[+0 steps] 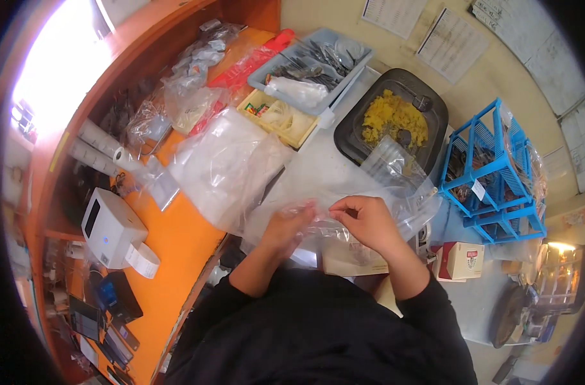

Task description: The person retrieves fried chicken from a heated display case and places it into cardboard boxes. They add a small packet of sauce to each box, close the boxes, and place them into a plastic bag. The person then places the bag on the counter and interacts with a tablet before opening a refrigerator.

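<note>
Both my hands are close together over the front of the pale worktop. My left hand is closed on a thin clear plastic bag, its fingertips partly blurred behind the film. At the bag's other side my right hand makes a pinch of thumb and forefinger on the plastic. More clear bags lie just beyond the right hand, over the near rim of a dark pan. Yellow crumbly food and a spoon lie in that pan. Below my hands, a cream-coloured box shows partly through the plastic.
To the left, an orange counter bears a white label printer and a pile of plastic bags. Cutlery fills a grey tub behind a yellow tray. A blue rack and a red-and-cream box stand right.
</note>
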The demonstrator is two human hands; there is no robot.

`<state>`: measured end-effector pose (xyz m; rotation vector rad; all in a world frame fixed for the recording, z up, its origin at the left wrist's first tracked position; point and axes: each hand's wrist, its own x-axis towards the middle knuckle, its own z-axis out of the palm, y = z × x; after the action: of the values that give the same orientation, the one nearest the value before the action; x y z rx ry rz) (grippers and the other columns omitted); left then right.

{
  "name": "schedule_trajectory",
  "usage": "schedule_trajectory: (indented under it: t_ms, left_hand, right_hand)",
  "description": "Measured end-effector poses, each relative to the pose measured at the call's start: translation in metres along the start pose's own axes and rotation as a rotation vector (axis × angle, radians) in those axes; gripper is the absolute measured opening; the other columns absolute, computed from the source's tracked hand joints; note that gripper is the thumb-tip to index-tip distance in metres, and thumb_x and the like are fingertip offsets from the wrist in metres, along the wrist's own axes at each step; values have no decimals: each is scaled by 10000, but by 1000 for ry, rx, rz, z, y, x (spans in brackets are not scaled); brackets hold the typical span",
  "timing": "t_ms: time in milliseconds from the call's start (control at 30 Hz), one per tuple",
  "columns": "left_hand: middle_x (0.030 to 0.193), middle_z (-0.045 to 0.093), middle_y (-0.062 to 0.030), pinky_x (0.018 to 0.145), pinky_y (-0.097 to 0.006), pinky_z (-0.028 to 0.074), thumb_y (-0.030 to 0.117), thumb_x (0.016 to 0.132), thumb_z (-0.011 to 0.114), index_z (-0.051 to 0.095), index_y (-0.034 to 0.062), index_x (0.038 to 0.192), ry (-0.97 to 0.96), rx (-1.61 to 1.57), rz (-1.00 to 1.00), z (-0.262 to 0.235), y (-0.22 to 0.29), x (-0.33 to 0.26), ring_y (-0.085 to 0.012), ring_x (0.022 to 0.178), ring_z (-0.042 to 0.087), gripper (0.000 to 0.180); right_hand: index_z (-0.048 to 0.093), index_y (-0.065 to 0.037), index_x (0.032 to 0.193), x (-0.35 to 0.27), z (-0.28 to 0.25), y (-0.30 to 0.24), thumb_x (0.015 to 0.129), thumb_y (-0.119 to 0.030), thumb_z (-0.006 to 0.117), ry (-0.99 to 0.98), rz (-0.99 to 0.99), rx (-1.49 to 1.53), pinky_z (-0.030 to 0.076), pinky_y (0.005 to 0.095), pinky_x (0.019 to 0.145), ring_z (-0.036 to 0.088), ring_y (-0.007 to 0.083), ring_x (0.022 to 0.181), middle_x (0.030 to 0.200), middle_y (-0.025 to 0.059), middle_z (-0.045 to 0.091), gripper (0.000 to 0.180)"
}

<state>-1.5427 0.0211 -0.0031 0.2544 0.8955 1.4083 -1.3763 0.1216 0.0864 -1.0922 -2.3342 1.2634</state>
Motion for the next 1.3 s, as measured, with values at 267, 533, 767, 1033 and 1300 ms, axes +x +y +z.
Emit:
schedule_trajectory:
  t_ms: [267,533,767,1033,1300]
  left_hand:
    - [1147,594,-165,885,-330,518,113,879,662,500,-28,1283,154,234,-195,-12,0,-17,-205,1007,604,458]
    - [1116,595,-82,870,-324,519,117,915,597,494,29,1290,-112,-47,541,-58,69,-36,-179,965,601,400]
    - [989,552,-52,835,-314,488,151,895,607,493,57,1134,193,267,565,-69,49,-47,-177,932,574,281]
    - [850,548,-23,714,-297,469,68,841,627,514,71,918,-26,752,134,-11,2,-34,-141,825,562,137]
    - [786,585,-21,664,-316,482,37,768,681,578,57,831,426,847,554,-10,77,-55,-152,755,586,122]
  right_hand:
    - [709,-24,923,-23,8,22,830,-108,694,111,91,228,496,250,657,637,106,706,776,57,699,127]
    - [691,-5,938,-48,-33,24,850,-45,665,479,39,400,482,210,657,623,71,711,796,30,684,100]
    - [694,-20,958,-66,-13,19,804,-73,714,261,97,540,500,237,666,636,105,717,823,26,696,164]
    - [607,-18,715,-60,33,-3,739,-52,754,99,-29,326,396,250,560,518,93,624,663,27,567,153]
    - [582,-30,807,-53,-29,6,784,-90,692,687,-329,23,463,314,605,605,196,661,724,70,610,127]
